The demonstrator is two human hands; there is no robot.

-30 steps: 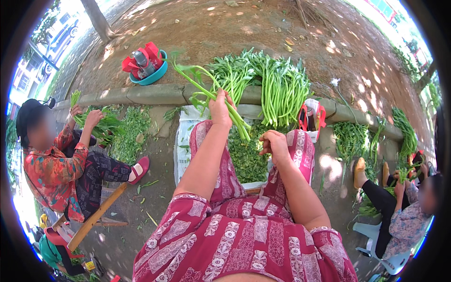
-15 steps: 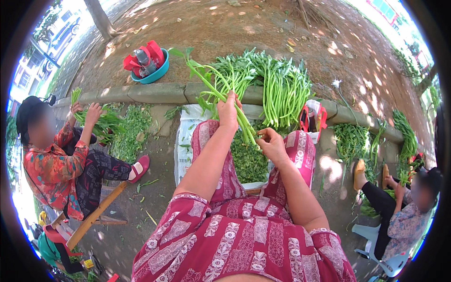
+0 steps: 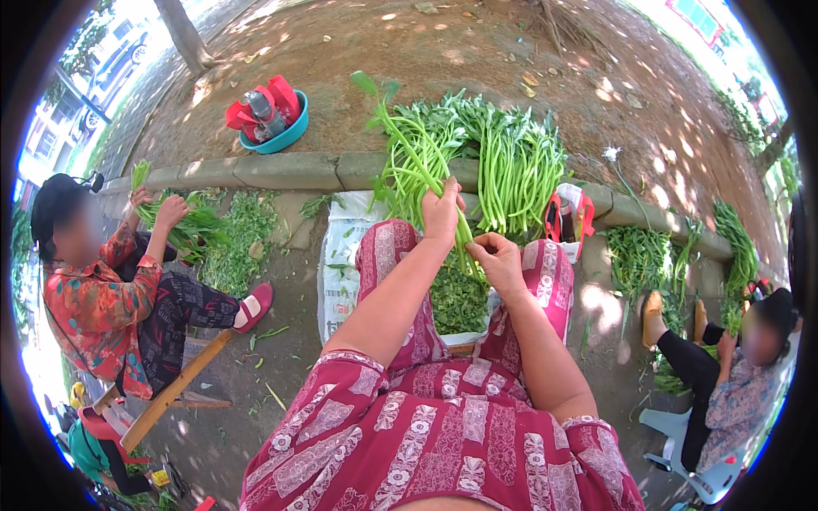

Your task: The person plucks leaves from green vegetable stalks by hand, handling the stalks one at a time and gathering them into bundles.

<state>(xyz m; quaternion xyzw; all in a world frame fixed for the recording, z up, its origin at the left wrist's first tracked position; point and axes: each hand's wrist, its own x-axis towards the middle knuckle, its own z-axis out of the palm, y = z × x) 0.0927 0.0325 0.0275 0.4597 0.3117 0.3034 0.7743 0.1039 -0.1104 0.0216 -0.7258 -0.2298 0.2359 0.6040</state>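
The left hand (image 3: 441, 213) is closed around a small bunch of green stalks (image 3: 463, 233), gripping it below the leafy end. The bunch slants above the person's lap, leaves up and away, cut ends toward the right knee. The right hand (image 3: 500, 262) is at the lower end, thumb and fingertips closed on the stalks. Beneath, between the 2 knees, lies a heap of loose green leaves (image 3: 460, 305). A white printed sack (image 3: 342, 247) shows left of the knees. A larger pile of leafy stalks (image 3: 515, 170) rests across the kerb (image 3: 302, 171) ahead. A red and white bag (image 3: 569, 217) stands just right of the pile.
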